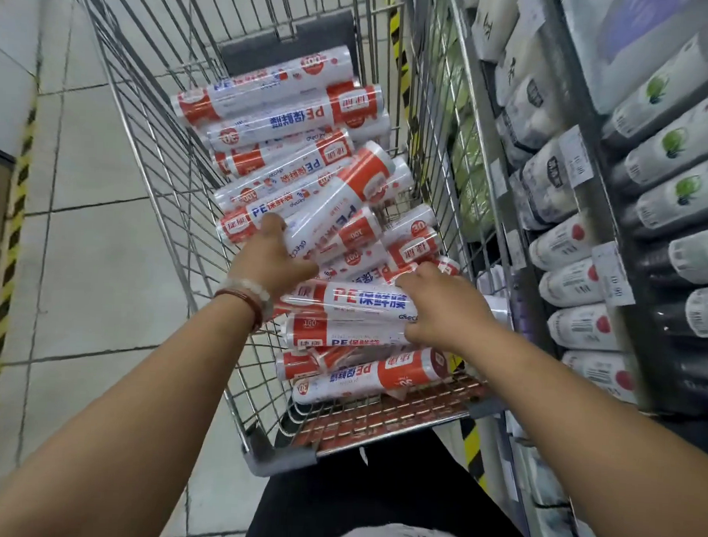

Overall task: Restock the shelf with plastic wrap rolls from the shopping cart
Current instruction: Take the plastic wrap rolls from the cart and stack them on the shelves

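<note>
**Both hands in the cart, on the rolls**

Rolls, red-and-white, heaped in wire cart. Left hand curls round a tilted roll atop the heap. Right hand grips the end of a level roll nearer the body. Bracelets on left wrist. Shelf just right of cart, stacked with packaged rolls.

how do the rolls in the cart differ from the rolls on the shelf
The cart rolls carry orange-red and white labels with blue print; the shelf rolls look white and grey with small red marks. The cart rolls lie heaped at mixed angles; the shelf rolls sit stacked in parallel rows. Both are plastic-wrapped cylinders.
</note>
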